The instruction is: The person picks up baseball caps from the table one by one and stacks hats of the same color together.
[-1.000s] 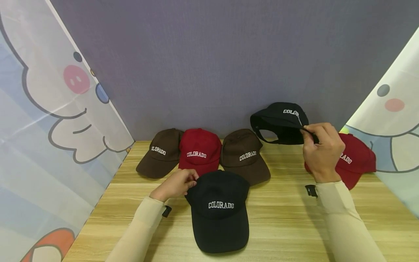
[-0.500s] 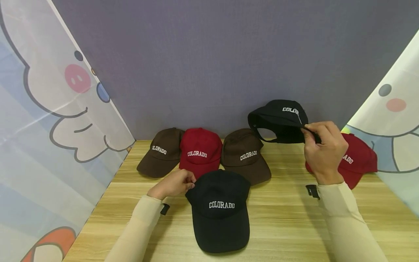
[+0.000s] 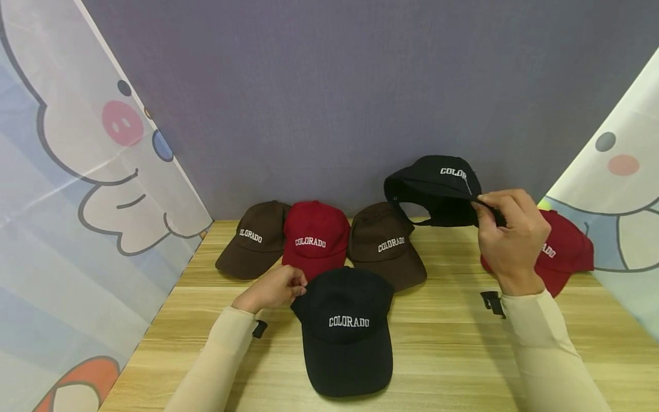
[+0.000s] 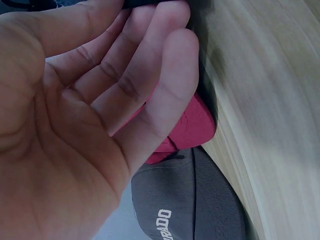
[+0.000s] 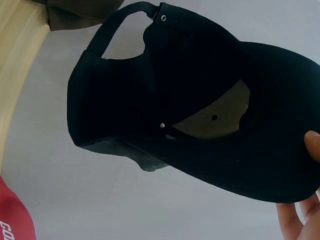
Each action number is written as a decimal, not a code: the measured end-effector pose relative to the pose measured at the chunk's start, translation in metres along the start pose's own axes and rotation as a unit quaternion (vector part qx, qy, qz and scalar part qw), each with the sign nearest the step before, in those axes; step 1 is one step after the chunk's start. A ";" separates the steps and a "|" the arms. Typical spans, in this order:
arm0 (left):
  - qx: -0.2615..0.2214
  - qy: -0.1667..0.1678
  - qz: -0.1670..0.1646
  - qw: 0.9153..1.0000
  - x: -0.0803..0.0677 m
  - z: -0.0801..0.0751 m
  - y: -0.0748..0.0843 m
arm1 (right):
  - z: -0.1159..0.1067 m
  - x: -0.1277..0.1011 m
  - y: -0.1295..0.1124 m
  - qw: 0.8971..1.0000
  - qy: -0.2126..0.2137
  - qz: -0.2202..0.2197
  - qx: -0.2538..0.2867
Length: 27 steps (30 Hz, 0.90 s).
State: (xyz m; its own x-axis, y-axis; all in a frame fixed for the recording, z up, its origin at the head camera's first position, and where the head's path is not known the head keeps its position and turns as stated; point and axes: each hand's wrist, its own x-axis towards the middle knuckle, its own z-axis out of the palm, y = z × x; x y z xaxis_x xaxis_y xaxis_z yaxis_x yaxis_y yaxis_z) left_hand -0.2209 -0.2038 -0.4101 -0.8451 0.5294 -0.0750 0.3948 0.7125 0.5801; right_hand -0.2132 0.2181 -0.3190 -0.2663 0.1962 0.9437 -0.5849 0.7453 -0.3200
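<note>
In the head view my right hand (image 3: 515,234) pinches the brim of a black cap (image 3: 432,183) lettered COLORADO. That cap is in the air before the grey wall, tilted. Its dark inside (image 5: 160,85) and back strap (image 5: 122,25) show in the right wrist view. My left hand (image 3: 273,289) pinches the upper left edge of a second black cap (image 3: 347,332), which lies brim toward me on the table. In the left wrist view the left hand's fingers (image 4: 145,75) curve toward the thumb, with a bit of dark cloth at their tips.
Behind the front black cap stand a brown cap (image 3: 255,240), a red cap (image 3: 315,234) and another brown cap (image 3: 383,246) in a row along the wall. Another red cap (image 3: 563,252) lies at the right, partly behind my right hand. The wooden table (image 3: 443,343) meets printed cloth panels (image 3: 67,189) at the sides.
The raised black cap has moved slightly left and up, its brim still pinched by my right hand. The left hand and the front black cap have stayed nearly in place.
</note>
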 end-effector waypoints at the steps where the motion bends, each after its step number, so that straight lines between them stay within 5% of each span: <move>1: 0.000 0.000 -0.003 1.000 0.000 0.000 0.000 | 0.000 0.000 -0.001 1.000 -0.001 -0.001 0.000; 27: -0.035 0.010 -0.031 0.999 0.001 0.003 -0.003 | -0.004 0.006 -0.025 0.999 0.001 -0.019 0.028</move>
State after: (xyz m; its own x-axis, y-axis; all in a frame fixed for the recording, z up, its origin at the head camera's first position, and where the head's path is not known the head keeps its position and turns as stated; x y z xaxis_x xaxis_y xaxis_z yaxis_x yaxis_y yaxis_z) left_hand -0.2220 -0.2038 -0.4141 -0.8744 0.4753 -0.0973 0.3154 0.7093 0.6304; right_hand -0.1973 0.2029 -0.3051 -0.2415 0.1699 0.9554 -0.6361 0.7158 -0.2881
